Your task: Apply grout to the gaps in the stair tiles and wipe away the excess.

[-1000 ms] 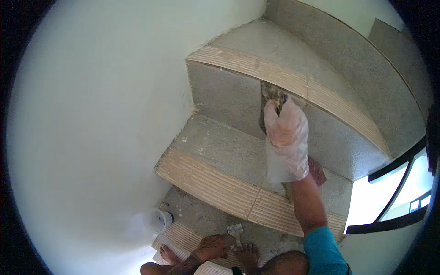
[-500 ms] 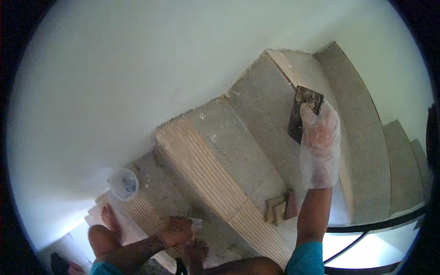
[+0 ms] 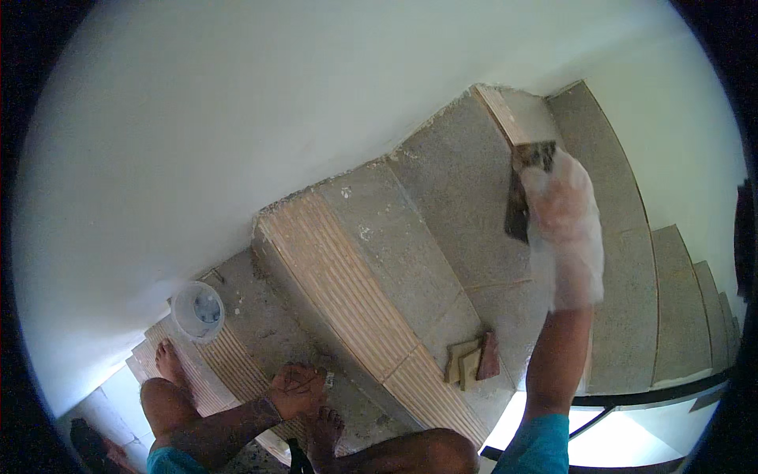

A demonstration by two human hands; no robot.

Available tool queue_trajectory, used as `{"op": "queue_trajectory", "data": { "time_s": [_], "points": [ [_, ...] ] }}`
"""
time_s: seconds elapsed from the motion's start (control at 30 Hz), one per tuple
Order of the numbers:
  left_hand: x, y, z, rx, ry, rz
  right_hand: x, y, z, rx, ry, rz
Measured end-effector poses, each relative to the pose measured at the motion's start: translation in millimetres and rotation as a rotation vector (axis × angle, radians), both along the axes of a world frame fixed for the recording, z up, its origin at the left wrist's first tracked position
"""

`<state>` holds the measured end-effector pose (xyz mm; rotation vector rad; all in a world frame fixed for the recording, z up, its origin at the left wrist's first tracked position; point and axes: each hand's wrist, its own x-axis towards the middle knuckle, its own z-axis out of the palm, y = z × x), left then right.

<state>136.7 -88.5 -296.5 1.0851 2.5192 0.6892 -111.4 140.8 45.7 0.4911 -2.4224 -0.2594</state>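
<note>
My right hand [image 3: 562,207], inside a loose clear plastic bag or glove, is closed on a dark flat block [image 3: 517,207], possibly a rubber float. Pale residue coats the block's upper end. It lies against the light front edging [image 3: 500,112] of an upper stair step; the hand is a little blurred and hides part of it. At the lower left, my bare left hand [image 3: 298,389] is curled above a lower step, beside my bare foot. A small whitish piece [image 3: 329,380] shows at its fingers; whether they grip it is unclear.
A translucent plastic tub [image 3: 197,312] stands on a lower step by the white wall [image 3: 197,142]. Small tile offcuts [image 3: 470,365] lie on the step left of my right forearm. Ribbed beige edging [image 3: 339,284] fronts the middle step. A dark curved rail [image 3: 647,397] borders the stairs.
My right hand and the block have shifted slightly rightward, and the block stands more upright. The whole view has shifted a little. My left hand stays curled near the foot.
</note>
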Motion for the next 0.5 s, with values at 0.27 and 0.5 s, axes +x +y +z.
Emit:
{"op": "queue_trajectory", "data": {
  "time_s": [0.27,0.5],
  "points": [
    [-9.3,-1.0,19.6,0.168,-0.121,0.108,0.6,2.6,-3.6,0.142,-0.038,-0.157],
    [-19.8,-5.5,12.6,-0.397,0.384,-0.269,-10.1,9.0,8.5,0.187,-0.086,-0.199]
  ]
}}
